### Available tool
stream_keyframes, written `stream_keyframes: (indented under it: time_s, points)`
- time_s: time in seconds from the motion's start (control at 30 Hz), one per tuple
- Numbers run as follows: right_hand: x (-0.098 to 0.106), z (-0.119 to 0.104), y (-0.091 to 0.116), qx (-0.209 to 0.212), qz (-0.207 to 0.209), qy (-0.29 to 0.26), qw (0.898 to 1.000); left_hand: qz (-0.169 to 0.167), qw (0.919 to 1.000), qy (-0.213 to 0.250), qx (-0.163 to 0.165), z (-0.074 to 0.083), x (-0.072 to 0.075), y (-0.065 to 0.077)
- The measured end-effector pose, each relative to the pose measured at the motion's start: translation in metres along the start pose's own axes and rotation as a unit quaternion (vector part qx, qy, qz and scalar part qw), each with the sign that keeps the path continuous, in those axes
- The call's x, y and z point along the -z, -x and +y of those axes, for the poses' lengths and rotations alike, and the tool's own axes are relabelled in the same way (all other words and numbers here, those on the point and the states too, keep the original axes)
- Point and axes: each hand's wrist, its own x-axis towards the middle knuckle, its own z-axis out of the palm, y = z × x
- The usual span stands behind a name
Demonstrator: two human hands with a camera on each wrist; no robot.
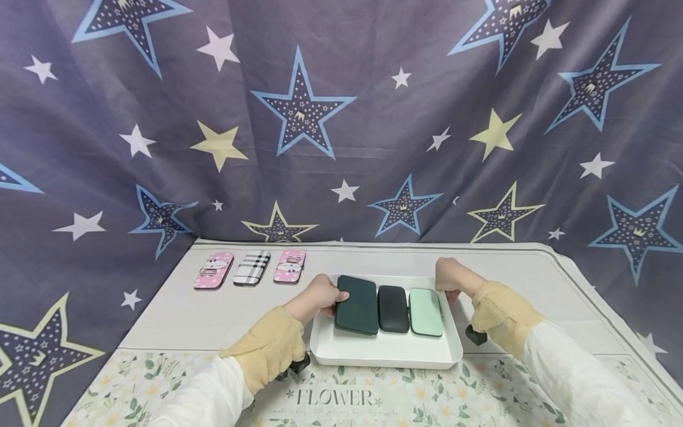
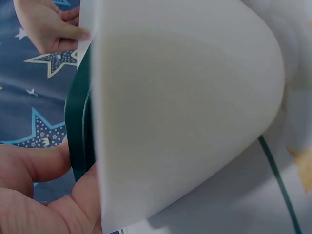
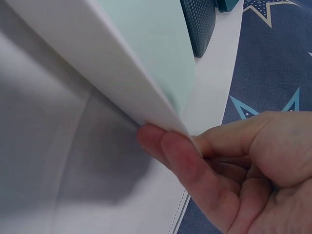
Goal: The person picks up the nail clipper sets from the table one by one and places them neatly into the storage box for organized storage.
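star-print curtain (image 1: 368, 160) behind worktop (image 1: 160, 323). dark green case (image 1: 356, 305) inside white tray (image 1: 373, 351), toward ten o'clock, long axis near twelve-to-six; left hand (image 1: 323, 293), nearer, pinches it; right hand (image 1: 451, 275) grips tray at two o'clock.

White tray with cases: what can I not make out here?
White tray, left wrist view: cut by the picture's top edge.
Dark green case, left wrist view: mostly hidden by the tray.
Mint case, right wrist view: partly hidden by the tray.
Black case, right wrist view: cut by the top edge.
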Motion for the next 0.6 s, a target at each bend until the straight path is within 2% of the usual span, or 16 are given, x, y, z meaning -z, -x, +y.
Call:
stream_keyframes:
  time_s: [0.3,0.43,0.53,0.6]
  points:
    - [0.0003,-0.0005,-0.0006,-0.001,0.0,0.0,1.0,0.01,0.9968,-0.078,-0.012,0.0008,-0.0022,-0.0007]
    - [0.0006,-0.0008,0.001,0.002,0.003,0.001,1.0,0.012,0.9887,-0.146,-0.034,0.0018,-0.0028,-0.0016]
    - [0.0001,-0.0015,0.0018,0.001,0.005,-0.002,1.0,0.018,0.9783,-0.2,-0.05,0.0034,-0.0035,-0.0023]
    - [-0.0006,-0.0017,0.0019,0.001,0.004,-0.004,1.0,0.022,0.974,-0.219,-0.053,0.0047,-0.0041,-0.0021]
